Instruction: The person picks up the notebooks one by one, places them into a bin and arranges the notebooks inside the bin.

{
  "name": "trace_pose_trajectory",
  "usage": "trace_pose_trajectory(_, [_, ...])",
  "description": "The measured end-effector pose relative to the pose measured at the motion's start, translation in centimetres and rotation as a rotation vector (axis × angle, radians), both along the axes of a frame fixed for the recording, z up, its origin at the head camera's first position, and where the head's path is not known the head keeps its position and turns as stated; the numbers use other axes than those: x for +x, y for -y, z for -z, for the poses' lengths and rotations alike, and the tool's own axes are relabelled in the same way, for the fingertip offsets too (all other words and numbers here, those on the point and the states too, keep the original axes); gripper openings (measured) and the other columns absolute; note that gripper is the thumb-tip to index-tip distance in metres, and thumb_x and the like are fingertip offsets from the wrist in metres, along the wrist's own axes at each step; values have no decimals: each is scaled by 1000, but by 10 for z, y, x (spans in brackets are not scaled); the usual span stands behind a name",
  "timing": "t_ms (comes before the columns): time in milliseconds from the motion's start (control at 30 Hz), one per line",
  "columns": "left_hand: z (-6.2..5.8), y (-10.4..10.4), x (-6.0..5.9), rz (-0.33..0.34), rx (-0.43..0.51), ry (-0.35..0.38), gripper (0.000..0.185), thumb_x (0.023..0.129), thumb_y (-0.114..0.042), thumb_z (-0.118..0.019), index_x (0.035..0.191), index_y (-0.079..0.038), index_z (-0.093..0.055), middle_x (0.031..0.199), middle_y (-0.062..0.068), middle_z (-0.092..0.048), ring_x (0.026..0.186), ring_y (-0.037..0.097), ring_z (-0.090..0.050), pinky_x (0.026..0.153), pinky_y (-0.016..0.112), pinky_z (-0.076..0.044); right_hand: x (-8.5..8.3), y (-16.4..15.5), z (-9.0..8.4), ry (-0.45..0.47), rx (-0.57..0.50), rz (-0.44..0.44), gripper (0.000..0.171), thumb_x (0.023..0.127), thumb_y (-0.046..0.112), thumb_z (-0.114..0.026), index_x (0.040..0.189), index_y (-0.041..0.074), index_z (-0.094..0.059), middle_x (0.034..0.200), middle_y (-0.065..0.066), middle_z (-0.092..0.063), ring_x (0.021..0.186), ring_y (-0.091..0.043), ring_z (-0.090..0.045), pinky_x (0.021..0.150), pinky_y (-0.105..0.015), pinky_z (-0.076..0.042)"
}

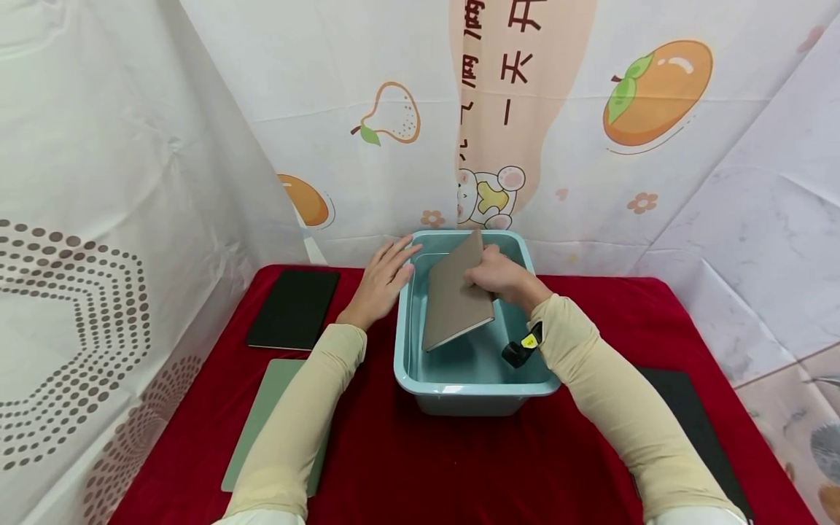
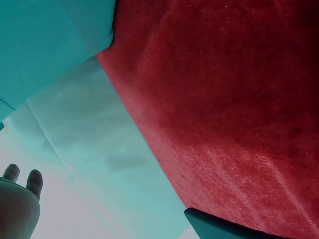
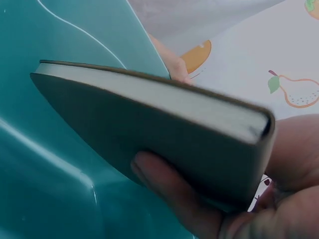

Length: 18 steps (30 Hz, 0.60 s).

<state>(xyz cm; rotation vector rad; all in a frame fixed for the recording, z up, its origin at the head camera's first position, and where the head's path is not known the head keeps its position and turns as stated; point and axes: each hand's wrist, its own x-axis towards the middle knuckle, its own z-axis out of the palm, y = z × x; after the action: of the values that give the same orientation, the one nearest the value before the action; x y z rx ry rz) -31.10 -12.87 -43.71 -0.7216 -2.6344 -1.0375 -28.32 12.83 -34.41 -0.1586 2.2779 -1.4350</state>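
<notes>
My right hand (image 1: pixel 502 277) grips a taupe hardcover notebook (image 1: pixel 456 295) by its right side, thumb on the cover. The notebook is tilted within the light blue plastic basin (image 1: pixel 475 389), its top corner rising to the far rim. Close up in the right wrist view, the notebook (image 3: pixel 149 114) shows its white page edges, with my thumb (image 3: pixel 169 186) pressed against the cover. At the basin's left rim is my left hand (image 1: pixel 380 284), fingers extended and holding nothing. Only part of that left hand (image 2: pixel 20 204) appears in the left wrist view.
A black notebook (image 1: pixel 294 309) lies left of the basin, and a green one (image 1: pixel 272 408) nearer, partly under my left forearm. Another black item (image 1: pixel 689 423) lies at the right, partly behind my right sleeve. Red cloth (image 1: pixel 453 467) covers the table; printed curtains (image 1: pixel 420 175) hang behind.
</notes>
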Motion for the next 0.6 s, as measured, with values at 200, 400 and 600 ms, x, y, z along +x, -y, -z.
trace_pose_trajectory(200, [1,-1,0,-20,0,-1,51,108,-55,-28,156,-40,-40,169,-14,-24,158,30,-17,126,63,-14,0,3,-1,52,21,1,58,91,5,-49,135,-4,-13,134,-23,-33,105,-34,-57,75,-35,-57])
trace_pose_trajectory(400, [2,-1,1,-26,3,7,51,108,-56,-28,155,-41,-39,169,-16,-23,158,28,-17,126,62,-14,0,6,1,89,41,-10,62,91,6,-50,138,-4,-10,133,-22,-32,108,-34,-54,79,-36,-54])
trace_pose_trajectory(600, [1,0,-1,-19,1,8,50,108,-56,-29,155,-42,-40,169,-15,-24,158,31,-17,126,62,-14,-3,7,9,102,77,-21,75,93,10,-52,146,-5,-1,134,-23,-34,109,-35,-56,80,-37,-55])
